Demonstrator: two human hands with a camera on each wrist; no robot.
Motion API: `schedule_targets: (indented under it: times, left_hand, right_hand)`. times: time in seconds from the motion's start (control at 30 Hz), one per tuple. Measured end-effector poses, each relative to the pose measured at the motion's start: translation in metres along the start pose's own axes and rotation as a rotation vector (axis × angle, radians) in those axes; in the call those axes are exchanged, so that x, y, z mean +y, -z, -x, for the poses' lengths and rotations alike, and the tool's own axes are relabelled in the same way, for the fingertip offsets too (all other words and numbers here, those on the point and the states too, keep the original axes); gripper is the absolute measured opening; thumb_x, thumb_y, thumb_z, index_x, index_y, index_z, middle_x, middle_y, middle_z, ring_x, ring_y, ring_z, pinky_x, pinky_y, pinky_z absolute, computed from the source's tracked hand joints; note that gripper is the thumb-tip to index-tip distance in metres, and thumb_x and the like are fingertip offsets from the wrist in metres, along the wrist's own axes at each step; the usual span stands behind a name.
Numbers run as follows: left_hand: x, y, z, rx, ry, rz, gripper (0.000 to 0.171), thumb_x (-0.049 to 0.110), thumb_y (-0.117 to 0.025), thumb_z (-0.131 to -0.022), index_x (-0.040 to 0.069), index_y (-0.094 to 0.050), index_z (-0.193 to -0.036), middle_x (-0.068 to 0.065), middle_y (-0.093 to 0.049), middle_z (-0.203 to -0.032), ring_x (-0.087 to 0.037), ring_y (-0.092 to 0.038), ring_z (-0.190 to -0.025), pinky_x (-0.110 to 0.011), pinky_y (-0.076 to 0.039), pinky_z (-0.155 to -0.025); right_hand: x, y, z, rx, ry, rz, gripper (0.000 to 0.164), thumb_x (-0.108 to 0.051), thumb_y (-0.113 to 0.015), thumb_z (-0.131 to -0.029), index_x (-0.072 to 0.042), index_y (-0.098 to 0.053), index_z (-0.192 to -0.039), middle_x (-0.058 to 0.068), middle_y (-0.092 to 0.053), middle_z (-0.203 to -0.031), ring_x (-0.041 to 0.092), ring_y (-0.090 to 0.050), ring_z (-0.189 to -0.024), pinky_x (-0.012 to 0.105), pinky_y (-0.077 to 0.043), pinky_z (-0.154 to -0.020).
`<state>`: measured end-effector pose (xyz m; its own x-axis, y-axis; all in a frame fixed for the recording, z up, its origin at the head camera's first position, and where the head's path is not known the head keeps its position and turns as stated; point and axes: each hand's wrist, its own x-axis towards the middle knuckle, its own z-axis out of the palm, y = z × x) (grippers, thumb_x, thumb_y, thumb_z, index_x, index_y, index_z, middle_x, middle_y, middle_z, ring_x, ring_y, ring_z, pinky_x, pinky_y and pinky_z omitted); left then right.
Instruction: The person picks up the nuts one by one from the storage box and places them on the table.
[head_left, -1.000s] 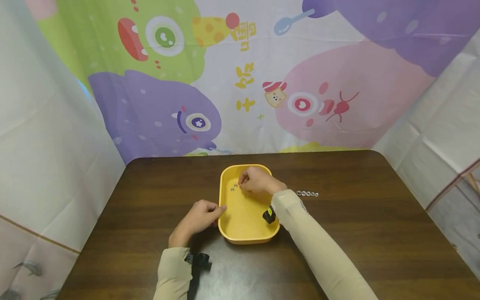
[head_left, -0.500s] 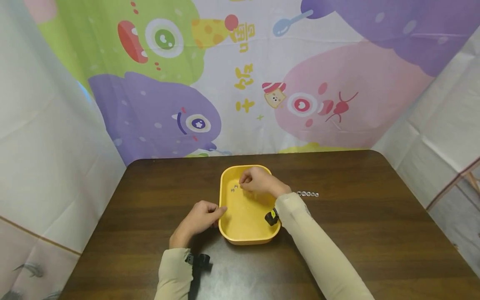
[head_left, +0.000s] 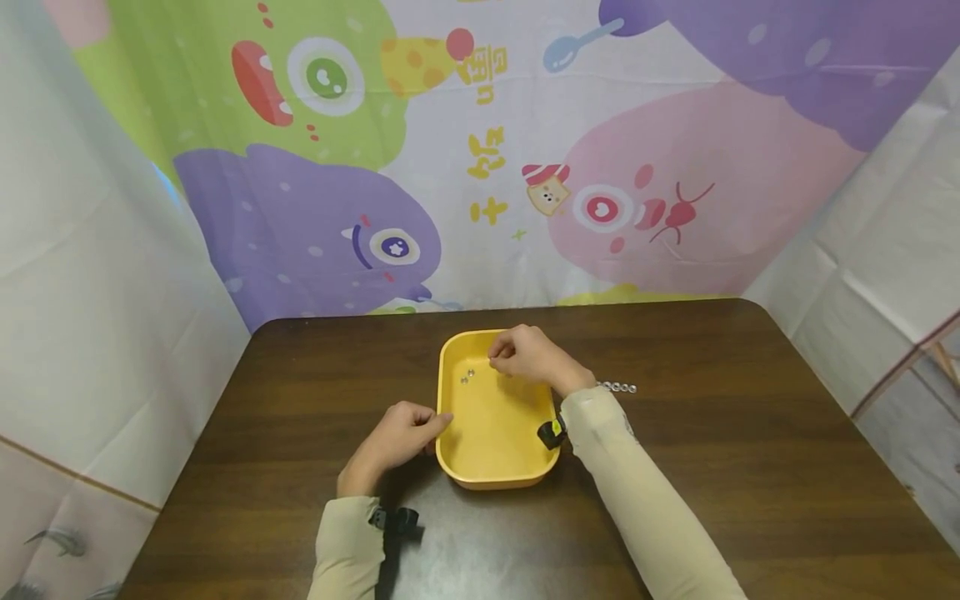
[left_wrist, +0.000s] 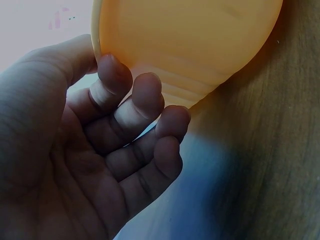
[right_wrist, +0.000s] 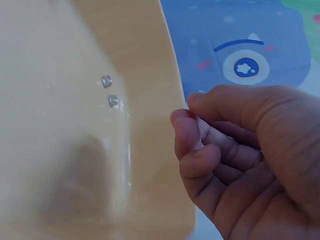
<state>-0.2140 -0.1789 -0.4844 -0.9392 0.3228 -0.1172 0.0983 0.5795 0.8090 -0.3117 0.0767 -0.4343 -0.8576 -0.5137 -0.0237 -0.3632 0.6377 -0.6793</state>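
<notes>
A yellow tray lies on the table in the head view. My left hand grips its left rim, thumb over the edge and fingers curled against the outer wall in the left wrist view. Two small silver ring-like pieces rest on the tray floor near its far left corner. Over the tray's far right part is my right hand, thumb and forefinger pinched together on a small piece that the fingertips hide. In the right wrist view these fingers overlap the tray wall.
To the right of the tray, several silver rings lie in a straight row on the brown wooden table; my right wrist covers the row's left end. A cartoon-print curtain hangs behind the table's far edge.
My right hand has risen and drawn back to the right, away from the two silver pieces. Its forearm now covers more of the row's left end. The left hand has stayed on the rim.
</notes>
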Motion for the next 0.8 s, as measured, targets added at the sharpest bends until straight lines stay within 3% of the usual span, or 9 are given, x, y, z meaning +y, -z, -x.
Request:
schedule_targets:
  times: [0.27,0.8]
  left_hand:
    - [0.0,0.001,0.0,-0.001,-0.002,0.003,0.051,0.038,-0.061,-0.103,-0.003,-0.064,-0.071,0.004,-0.051,-0.058,-0.011,-0.045,-0.056,-0.026,-0.038,-0.055]
    - [-0.001,0.0,0.0,0.004,0.003,0.002,0.049,0.038,-0.062,-0.102,0.0,-0.066,-0.071,-0.006,-0.058,-0.062,-0.011,-0.048,-0.057,-0.026,-0.041,-0.056]
  right_hand:
    - [0.002,0.009,0.008,0.037,-0.021,-0.032,0.018,-0.012,-0.068,-0.099,0.001,-0.074,-0.11,0.008,-0.075,-0.094,0.029,-0.073,-0.083,0.031,-0.057,-0.071]
    - [0.005,0.025,0.03,0.107,-0.048,-0.066,0.015,-0.016,-0.071,-0.098,-0.006,-0.074,-0.108,0.008,-0.074,-0.095,0.034,-0.073,-0.085,0.031,-0.056,-0.068]
